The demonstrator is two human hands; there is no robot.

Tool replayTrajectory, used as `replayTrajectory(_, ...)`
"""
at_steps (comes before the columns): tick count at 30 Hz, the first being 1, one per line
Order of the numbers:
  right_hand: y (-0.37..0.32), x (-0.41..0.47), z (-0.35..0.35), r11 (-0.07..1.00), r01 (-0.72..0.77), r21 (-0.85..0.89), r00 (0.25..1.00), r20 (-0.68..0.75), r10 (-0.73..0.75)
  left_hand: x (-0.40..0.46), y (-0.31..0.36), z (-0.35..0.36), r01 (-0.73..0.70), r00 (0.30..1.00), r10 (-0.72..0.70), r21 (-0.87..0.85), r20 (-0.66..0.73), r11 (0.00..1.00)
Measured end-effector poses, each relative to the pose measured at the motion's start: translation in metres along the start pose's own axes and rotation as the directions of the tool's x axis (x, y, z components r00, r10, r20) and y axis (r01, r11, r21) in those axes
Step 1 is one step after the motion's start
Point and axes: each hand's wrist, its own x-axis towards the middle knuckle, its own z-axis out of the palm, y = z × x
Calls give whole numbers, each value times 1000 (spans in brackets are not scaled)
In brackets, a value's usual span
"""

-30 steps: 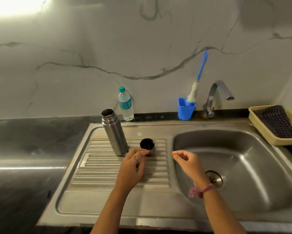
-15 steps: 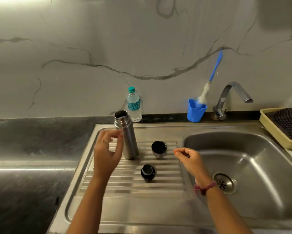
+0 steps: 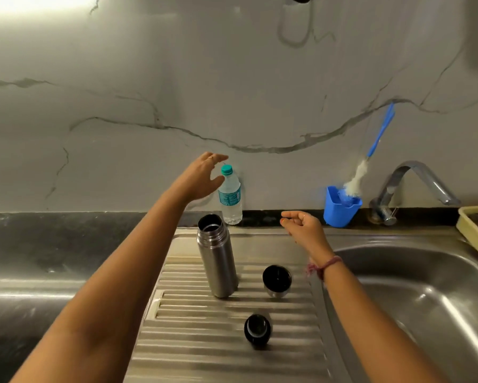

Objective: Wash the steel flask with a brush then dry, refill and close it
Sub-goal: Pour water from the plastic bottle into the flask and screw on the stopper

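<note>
The steel flask (image 3: 218,258) stands upright and uncapped on the ribbed drainboard (image 3: 204,341). Its steel cup lid (image 3: 277,280) sits mouth-up to the right, and the black stopper (image 3: 257,329) lies nearer to me. A small plastic water bottle (image 3: 230,194) with a teal cap stands against the wall behind the flask. My left hand (image 3: 201,179) is spread open just left of the bottle's neck, a small gap between them. My right hand (image 3: 301,226) hovers loosely curled above the drainboard's back edge, holding nothing. A blue-handled bottle brush (image 3: 369,158) leans in a blue holder (image 3: 340,207).
The tap (image 3: 414,183) stands at the back right over the steel sink basin (image 3: 425,299). A yellow tray (image 3: 472,233) with a dark cloth sits at the far right edge. Dark counter (image 3: 52,258) stretches to the left.
My left hand has left the flask's side and risen back to the water bottle. My right hand has lifted and moved toward the wall. The black stopper now lies on the drainboard.
</note>
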Motion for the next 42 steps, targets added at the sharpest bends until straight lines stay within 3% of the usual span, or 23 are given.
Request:
replayTrajectory(3,3,19,10,1000,-16,-16,1000,-3,16,29,-12,16,19,989,-28,65,147,998)
replayTrajectory(7,8,32,19,1000,-15,-28,1000,2,15,48,-26,36,52,973,-63,54,222,997)
replayTrajectory(11,12,40,24,999,-25,-30,1000,-4,25,57,-33,46,76,988,-71,-30,138,997)
replayTrajectory(17,14,35,24,999,-35,-8,999,4,35,59,-29,50,243,969,-229,-188,91,952)
replayTrajectory(21,11,24,18,1000,-20,0,1000,13,20,51,-24,48,268,963,-267,-244,37,932)
replayTrajectory(32,-26,-17,-7,991,113,68,994,-17,-112,10,52,-38,21,967,-93,-290,-236,957)
replayTrajectory(35,-39,-29,-14,984,148,95,988,32,-152,-11,81,-55,-48,958,-52,-336,-283,941)
replayTrajectory(42,-58,-69,-45,973,222,56,948,221,-229,-65,141,-58,-155,977,50,-530,-208,833)
